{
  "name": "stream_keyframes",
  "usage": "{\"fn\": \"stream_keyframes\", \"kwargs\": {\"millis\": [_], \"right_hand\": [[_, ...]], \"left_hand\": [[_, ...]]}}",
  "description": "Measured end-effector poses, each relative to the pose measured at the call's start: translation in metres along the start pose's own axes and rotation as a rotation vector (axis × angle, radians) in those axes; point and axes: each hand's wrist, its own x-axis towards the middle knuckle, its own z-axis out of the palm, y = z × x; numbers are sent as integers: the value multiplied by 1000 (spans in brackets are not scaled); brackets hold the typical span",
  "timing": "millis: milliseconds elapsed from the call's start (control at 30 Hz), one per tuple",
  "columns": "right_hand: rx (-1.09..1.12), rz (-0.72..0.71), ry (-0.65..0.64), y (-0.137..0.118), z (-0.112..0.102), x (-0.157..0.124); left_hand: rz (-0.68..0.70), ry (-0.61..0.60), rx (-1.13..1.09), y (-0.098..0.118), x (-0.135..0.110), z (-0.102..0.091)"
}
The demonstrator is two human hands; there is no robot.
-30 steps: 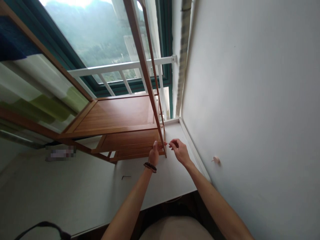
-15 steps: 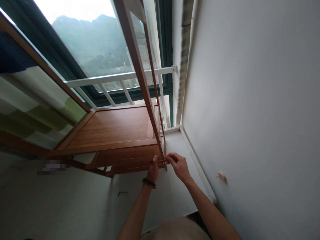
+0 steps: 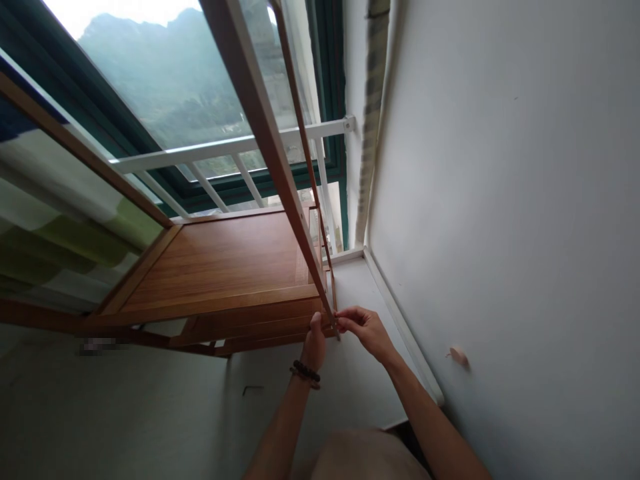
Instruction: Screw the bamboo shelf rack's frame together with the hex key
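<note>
A brown wooden shelf unit (image 3: 235, 257) with stacked boards stands in front of me, its slanting upright post (image 3: 285, 175) running down to my hands. My left hand (image 3: 315, 343), with dark beads at the wrist, is closed on the shelf's edge beside the foot of the post, thumb up; its other fingers are hidden. On the post's right side my right hand (image 3: 367, 330) is pinched at the wood. Whatever small thing lies between those fingertips is too small to make out. A dark L-shaped hex key (image 3: 253, 389) lies on the floor, left of my left forearm.
Behind the shelf are a white railing (image 3: 200, 153) and a green-framed window (image 3: 325, 80). A striped cloth (image 3: 65, 220) hangs at the left. The white wall (image 3: 500, 200) rises close on the right, with a small pinkish hook (image 3: 458, 357) on it.
My view has shifted slightly, so the shelf's lower end and both hands appear a little further right. Both hands keep their places at the post; the right-hand pinch looks much the same.
</note>
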Motion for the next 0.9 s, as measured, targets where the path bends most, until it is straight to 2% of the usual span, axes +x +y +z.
{"fn": "stream_keyframes", "kwargs": {"millis": [267, 433, 600, 800, 900], "right_hand": [[-111, 15, 63, 4, 5, 4], [-118, 19, 29, 0, 5, 1], [-260, 4, -8, -4, 3, 3], [-407, -144, 53, -6, 6, 0], [-434, -148, 57, -7, 8, -1]], "left_hand": [[47, 24, 69, 1, -3, -2], [48, -14, 100, 2, -3, -5], [74, 63, 89, -11, 2, -9], [108, 86, 53, -24, 6, -12], [107, 96, 44, -24, 7, -10]]}}
